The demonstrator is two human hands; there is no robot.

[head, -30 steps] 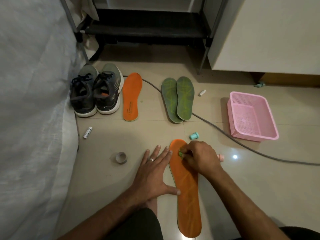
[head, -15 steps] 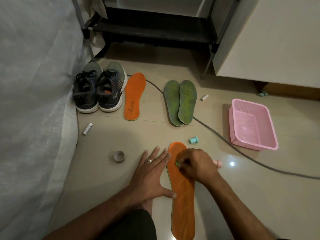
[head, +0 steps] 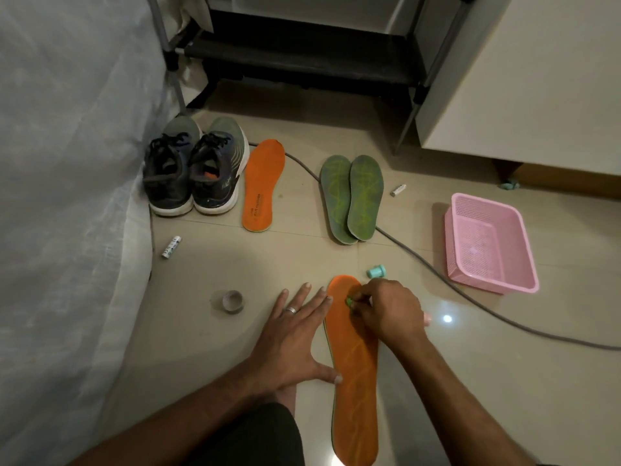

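An orange insole (head: 356, 375) lies lengthwise on the tiled floor in front of me. My left hand (head: 295, 338) lies flat beside it, fingers straight, with fingertips and thumb touching its left edge. My right hand (head: 386, 311) is curled over the insole's toe end and pinches a small green-tipped applicator (head: 350, 301) against the surface; a pink end (head: 426, 318) pokes out behind the hand. A teal cap (head: 376, 271) sits just beyond the insole.
A second orange insole (head: 262, 186), two green insoles (head: 351, 196) and a pair of dark sneakers (head: 195, 173) lie further off. A pink basket (head: 487, 247) stands at right, a grey cable (head: 437, 267) crosses the floor. A tape roll (head: 232, 301), a white tube (head: 171, 246), white fabric at left.
The camera view has tilted and shifted slightly. Both hands stay on the insole; my right hand has crept a little along its toe end.
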